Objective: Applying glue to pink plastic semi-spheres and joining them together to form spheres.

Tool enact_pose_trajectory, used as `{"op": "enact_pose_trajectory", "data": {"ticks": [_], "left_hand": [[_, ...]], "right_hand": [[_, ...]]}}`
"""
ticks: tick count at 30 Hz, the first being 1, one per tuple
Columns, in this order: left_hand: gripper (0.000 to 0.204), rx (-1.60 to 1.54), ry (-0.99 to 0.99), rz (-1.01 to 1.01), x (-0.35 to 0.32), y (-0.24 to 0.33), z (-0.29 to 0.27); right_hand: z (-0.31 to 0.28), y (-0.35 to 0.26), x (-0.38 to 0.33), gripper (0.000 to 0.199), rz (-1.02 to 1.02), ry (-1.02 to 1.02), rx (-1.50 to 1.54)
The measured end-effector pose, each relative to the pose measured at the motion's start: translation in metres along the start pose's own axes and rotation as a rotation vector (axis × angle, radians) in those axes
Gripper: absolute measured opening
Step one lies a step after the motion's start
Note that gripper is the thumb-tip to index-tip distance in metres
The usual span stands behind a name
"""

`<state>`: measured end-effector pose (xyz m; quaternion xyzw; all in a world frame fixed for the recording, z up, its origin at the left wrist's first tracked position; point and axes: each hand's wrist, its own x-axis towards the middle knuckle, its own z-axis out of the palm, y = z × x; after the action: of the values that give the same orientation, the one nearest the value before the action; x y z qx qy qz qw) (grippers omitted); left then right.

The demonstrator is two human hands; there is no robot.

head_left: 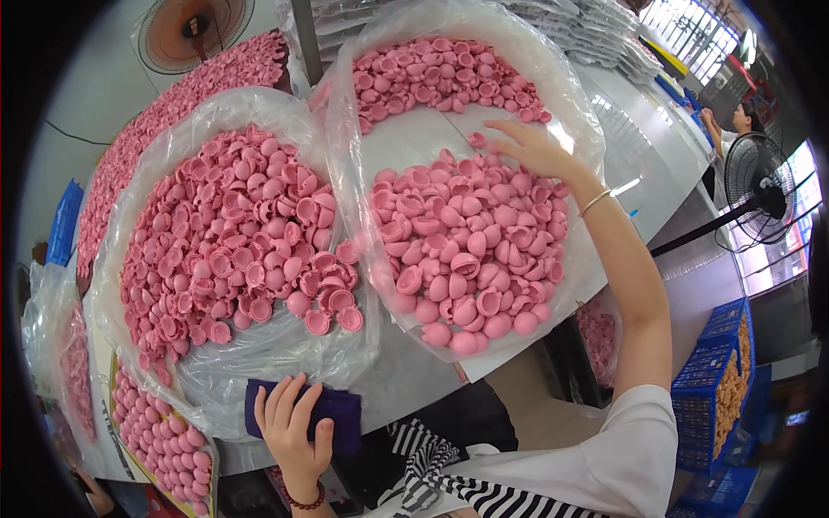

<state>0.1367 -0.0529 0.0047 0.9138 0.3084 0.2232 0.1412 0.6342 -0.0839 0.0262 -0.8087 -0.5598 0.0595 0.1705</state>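
Observation:
My left hand (294,427) lies with spread fingers on a dark purple folded cloth or pad (341,420) at the near table edge. My right hand (540,151) reaches far over the right-hand clear plastic bag (587,121), fingers stretched out and nothing visibly gripped. Just beside its fingertips is a single pink half shell (477,139). Nearer than this hand lies a heap of pink round shells (471,250), some closed into egg-like shapes, others open halves. Another pile of pink half shells (440,73) sits at the far side of the same bag.
A second open bag (216,108) holds a large pink shell heap (233,242) on the left. More pink pieces (164,432) fill a tray at lower left. Fans (197,26) (764,186) stand around, blue crates (712,380) at right. Another person (741,121) sits far right.

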Motion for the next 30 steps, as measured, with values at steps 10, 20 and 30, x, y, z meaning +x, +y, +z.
{"op": "enact_pose_trajectory", "data": {"ticks": [10, 20, 30], "left_hand": [[0.037, 0.017, 0.015, 0.011, -0.004, -0.001, 0.003], [0.037, 0.014, 0.007, 0.023, 0.0, -0.001, 0.005], [0.037, -0.216, 0.117, -0.004, -0.007, -0.006, -0.04]], "right_hand": [[0.025, -0.024, 0.033, 0.027, -0.081, -0.102, -0.015], [0.001, -0.075, -0.028, 0.026, -0.087, -0.091, -0.029], [-0.045, -0.075, -0.163, 0.028, 0.034, 0.685, 0.365]]}}
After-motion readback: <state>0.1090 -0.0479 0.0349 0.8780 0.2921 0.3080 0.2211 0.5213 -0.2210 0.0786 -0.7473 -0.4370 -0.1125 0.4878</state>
